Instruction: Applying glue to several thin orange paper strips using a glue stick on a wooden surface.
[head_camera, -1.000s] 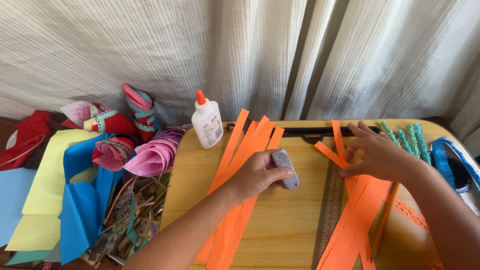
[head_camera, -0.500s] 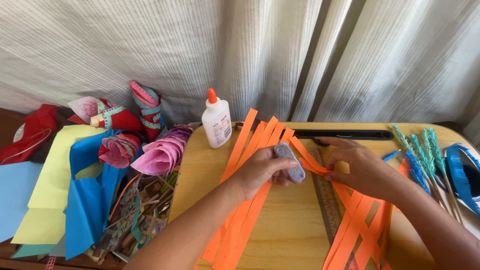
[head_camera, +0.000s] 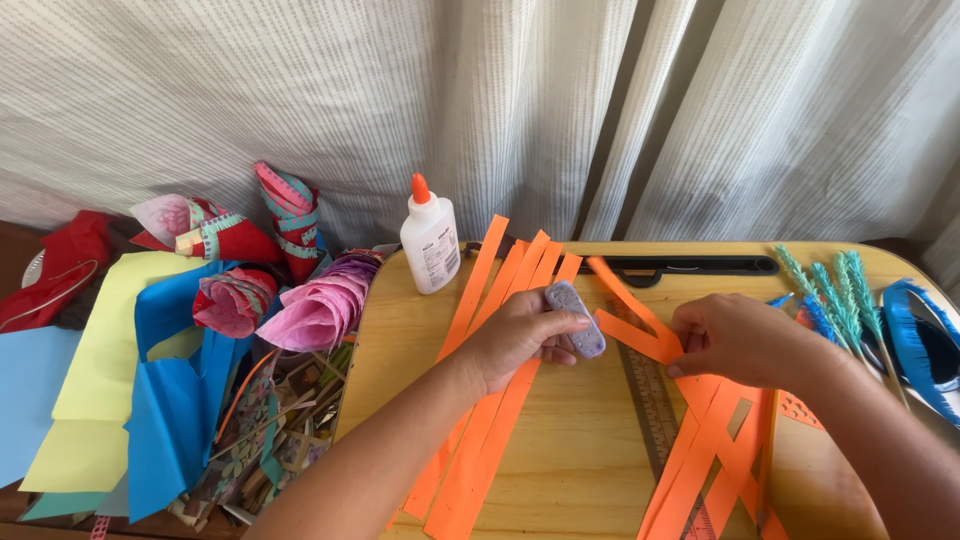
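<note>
My left hand (head_camera: 510, 338) grips a small grey-purple oblong tool (head_camera: 576, 318) over a bundle of long orange paper strips (head_camera: 480, 400) lying on the wooden tabletop (head_camera: 580, 450). My right hand (head_camera: 740, 340) pinches one orange strip (head_camera: 630, 312), which is bent up off the table between the two hands. More orange strips (head_camera: 715, 455) lie crossed under my right forearm, over a metal ruler (head_camera: 652, 405).
A white glue bottle (head_camera: 429, 238) with an orange cap stands at the table's back left. Teal fringed paper stems (head_camera: 835, 285) and a blue fringed piece (head_camera: 915, 345) lie at right. Paper cones (head_camera: 285, 215), coloured sheets (head_camera: 150, 380) and scraps pile up left of the table.
My right hand has come in from the right strips toward my left hand and lifted one orange strip. The left hand kept the oblong tool and stayed over the strips.
</note>
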